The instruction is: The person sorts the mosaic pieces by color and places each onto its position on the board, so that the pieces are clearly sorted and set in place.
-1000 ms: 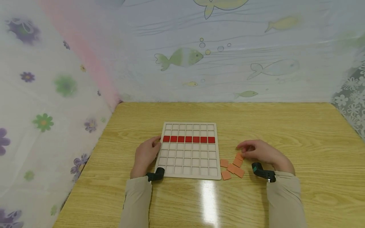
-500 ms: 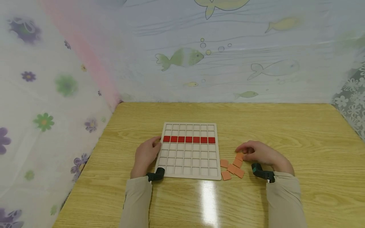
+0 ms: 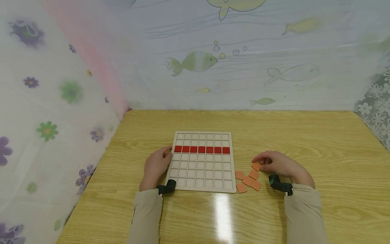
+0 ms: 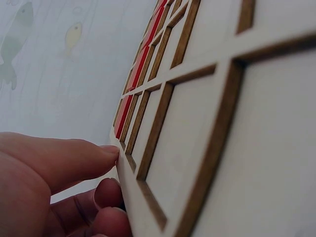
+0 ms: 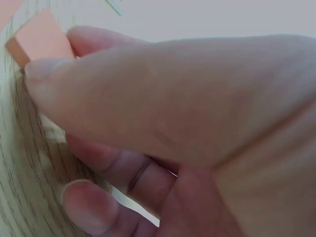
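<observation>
A pale wooden grid board lies flat on the table, with one row of its cells holding red square tiles. My left hand grips its left rim; in the left wrist view the thumb touches the edge, and the other fingers curl at its side. Right of the board, my right hand pinches an orange square tile between thumb and index finger. The right wrist view shows this tile close up at the thumb tip. Several more orange tiles lie loosely between board and right hand.
The wood-grain table reaches back to a fish-patterned curtain. A flowered curtain stands along the left side. Black camera mounts sit on both wrists, the left one overlapping the board's near left corner.
My right fingers have closed on the far orange tile and shifted it slightly away from the tile below it. My left hand and the board have stayed put.
</observation>
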Motion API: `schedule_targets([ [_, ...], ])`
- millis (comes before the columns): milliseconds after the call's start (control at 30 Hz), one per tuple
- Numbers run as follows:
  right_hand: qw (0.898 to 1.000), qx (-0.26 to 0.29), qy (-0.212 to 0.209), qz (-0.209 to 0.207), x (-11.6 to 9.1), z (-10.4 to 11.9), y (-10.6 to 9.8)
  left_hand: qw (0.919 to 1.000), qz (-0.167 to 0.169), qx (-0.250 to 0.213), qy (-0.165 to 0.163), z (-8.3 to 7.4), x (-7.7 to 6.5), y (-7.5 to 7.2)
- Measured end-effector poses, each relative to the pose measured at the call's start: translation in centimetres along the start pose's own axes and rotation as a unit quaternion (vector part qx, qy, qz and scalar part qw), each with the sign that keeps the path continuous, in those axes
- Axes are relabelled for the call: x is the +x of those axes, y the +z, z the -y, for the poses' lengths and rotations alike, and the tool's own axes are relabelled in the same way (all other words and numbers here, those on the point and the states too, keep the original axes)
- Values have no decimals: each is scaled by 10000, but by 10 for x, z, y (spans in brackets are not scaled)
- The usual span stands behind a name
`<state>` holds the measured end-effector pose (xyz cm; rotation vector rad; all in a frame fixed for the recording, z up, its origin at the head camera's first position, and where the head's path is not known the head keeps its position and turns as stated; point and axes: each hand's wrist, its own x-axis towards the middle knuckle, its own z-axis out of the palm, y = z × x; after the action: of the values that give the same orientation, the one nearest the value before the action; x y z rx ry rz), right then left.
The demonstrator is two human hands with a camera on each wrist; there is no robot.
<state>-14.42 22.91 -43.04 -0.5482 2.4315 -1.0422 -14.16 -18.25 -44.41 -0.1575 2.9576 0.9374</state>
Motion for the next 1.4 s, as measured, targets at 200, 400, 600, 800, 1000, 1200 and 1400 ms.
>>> schedule_targets([
  [200, 9999, -3, 11, -121, 3, 0, 1, 10000, -10, -9, -5, 1, 0, 1],
  [400, 9997, 17, 96, -242, 5, -2, 2, 10000, 50, -69, -12, 2, 1, 1],
  [600, 9991, 131, 231, -332, 6, -2, 3, 9999, 55, -94, 12, 2, 1, 1],
  [800, 9988, 143, 314, -353, 7, 1, 3, 9999, 60, -109, -3, 2, 1, 0],
  [1000, 9981, 21, 412, -455, 8, 4, 4, 9999, 65, -100, -39, 3, 2, 2],
  [1200, 9973, -64, 566, -474, 9, 6, 4, 9999, 72, -97, -90, 2, 2, 0],
  [1400, 9976, -70, 534, -446, 9, 7, 4, 9999, 57, -77, -34, 1, 1, -1],
])
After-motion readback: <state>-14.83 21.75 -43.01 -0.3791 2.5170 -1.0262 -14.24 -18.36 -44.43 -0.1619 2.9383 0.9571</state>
